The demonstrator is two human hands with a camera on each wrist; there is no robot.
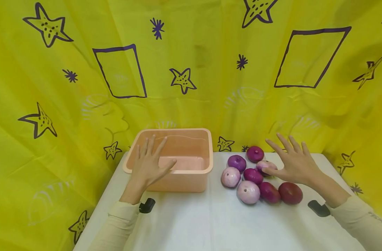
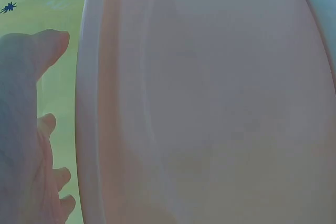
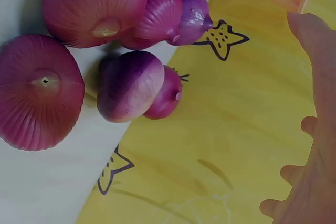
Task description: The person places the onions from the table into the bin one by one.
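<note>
My left hand (image 1: 149, 164) hovers over the left side of a peach plastic basin (image 1: 178, 183), its fingers spread and nothing held. In the left wrist view the basin's wall (image 2: 220, 103) fills most of the picture beside the thumb. To the right, my right hand (image 1: 295, 164) is held above the table's back right part, fingers spread, also holding nothing. Its thumb overlaps a purple-and-white onion (image 1: 265, 164) in the head view. Several onions lie grouped left of this hand: a dark red one (image 1: 290, 193), purple ones, and a pale pink one (image 1: 248, 192) at the front.
A white-covered table (image 1: 191, 223) carries the basin and the onions, with the basin left of the group. Behind and on both sides hangs a yellow curtain (image 1: 206, 45) with drawn stars. A black wrist camera mount (image 1: 319, 208) sits at each sleeve.
</note>
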